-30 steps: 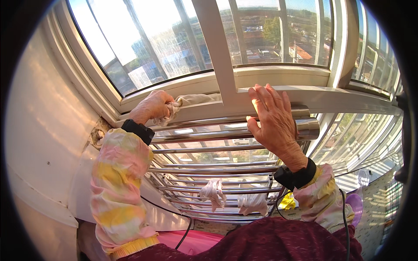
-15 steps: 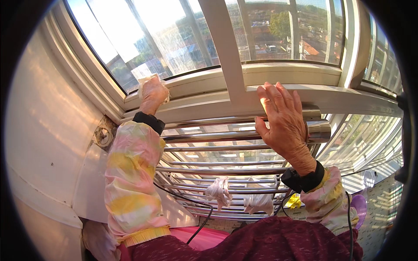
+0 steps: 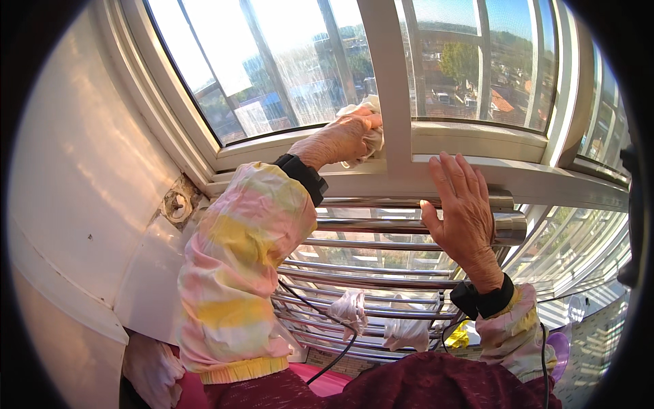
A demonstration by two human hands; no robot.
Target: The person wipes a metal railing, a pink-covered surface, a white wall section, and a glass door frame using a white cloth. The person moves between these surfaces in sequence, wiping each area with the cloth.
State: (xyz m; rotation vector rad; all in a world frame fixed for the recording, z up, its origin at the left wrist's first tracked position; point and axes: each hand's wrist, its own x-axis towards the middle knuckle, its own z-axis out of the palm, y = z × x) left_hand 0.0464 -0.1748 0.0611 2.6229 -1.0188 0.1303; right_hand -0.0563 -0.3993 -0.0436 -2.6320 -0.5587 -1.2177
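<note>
The left hand [image 3: 351, 136] is closed around a bunched pale cloth [image 3: 374, 141], holding it in the lower corner where the window pane [image 3: 306, 88] meets the white upright [image 3: 389, 68]; wadding it probably helps it fit that tight angle. The right hand [image 3: 463, 211] shows nothing in its grasp: its fingers extend over the white window rail [image 3: 531, 180], thumb apart, likely for balance, though palm contact is hidden. Below, steel rack bars [image 3: 381, 225] carry small whitish cloths [image 3: 350, 310], presumably draped to hang freely

Bright daylight | left window [image 3: 269, 71] blown out | striped shadows [image 3: 603, 290] lower right | bent edges
</note>
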